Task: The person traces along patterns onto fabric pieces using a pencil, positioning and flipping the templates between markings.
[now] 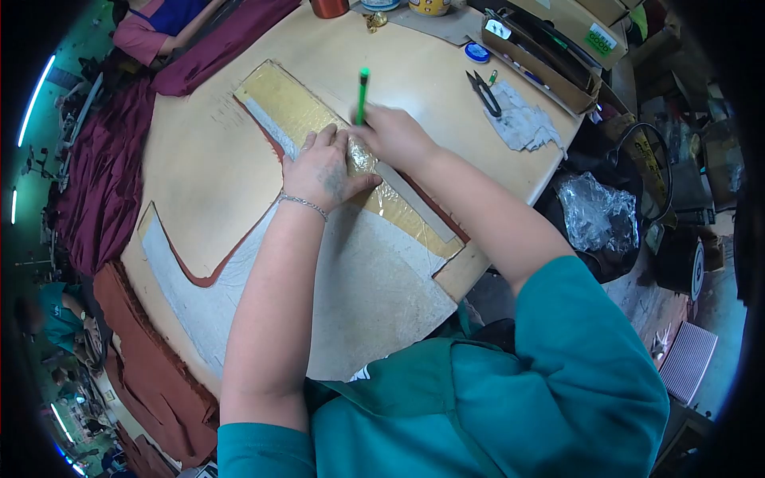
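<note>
My left hand, with a chain bracelet at the wrist, presses down with fingers spread on a taped cardboard pattern. The pattern is yellowish and wrapped in clear tape at the top, greyish-white lower down. Reddish-brown fabric shows along its edges underneath. Just beyond the left fingers, my right hand is closed around a green pen held upright. The pen's tip is hidden behind the hand, which is slightly blurred.
Thread snips and a crumpled white cloth lie at the right. A cardboard box with tools stands behind them. Maroon fabric and brown fabric drape along the left table edge. Another person's arm is at the top left.
</note>
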